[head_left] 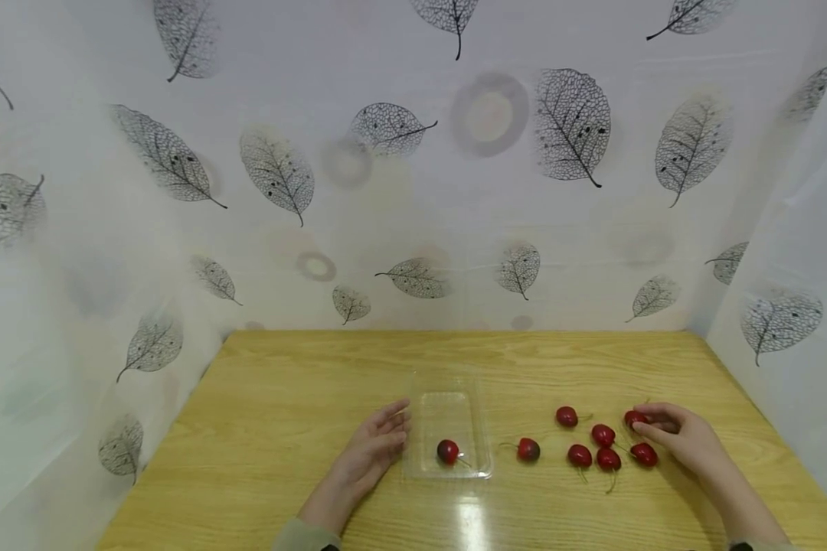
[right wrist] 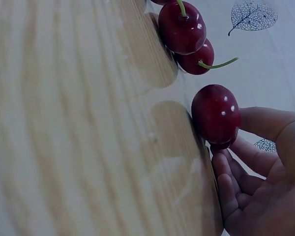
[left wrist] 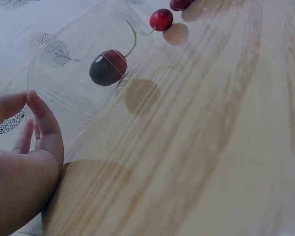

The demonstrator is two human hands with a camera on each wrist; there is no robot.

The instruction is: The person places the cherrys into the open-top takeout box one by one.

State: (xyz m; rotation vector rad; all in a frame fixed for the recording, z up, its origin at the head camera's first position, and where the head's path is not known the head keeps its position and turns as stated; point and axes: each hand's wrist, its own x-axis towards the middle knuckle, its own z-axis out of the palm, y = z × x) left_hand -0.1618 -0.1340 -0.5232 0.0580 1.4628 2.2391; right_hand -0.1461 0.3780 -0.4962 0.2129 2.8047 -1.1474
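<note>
A clear plastic box (head_left: pixel 484 428) lies on the table with one red and dark cherry (head_left: pixel 447 451) inside. My left hand (head_left: pixel 368 451) rests against the box's left edge, its fingers loosely extended and thumb apart from them in the head view. My right hand (head_left: pixel 685 438) pinches a red cherry (head_left: pixel 634 418) between thumb and fingers at the right of the cherry group. In the right wrist view a nearer cherry (right wrist: pixel 216 114) mostly hides the held one. That nearer cherry (head_left: pixel 644 454) lies just below the right fingertips in the head view.
Several cherries with green stems, such as one cherry (head_left: pixel 580 456), lie between the box and my right hand. A part-dark cherry (head_left: pixel 527 449) sits closest to the box. The wooden table (head_left: pixel 282 398) is bordered by leaf-print sheeting (head_left: pixel 413 222) at its back and sides.
</note>
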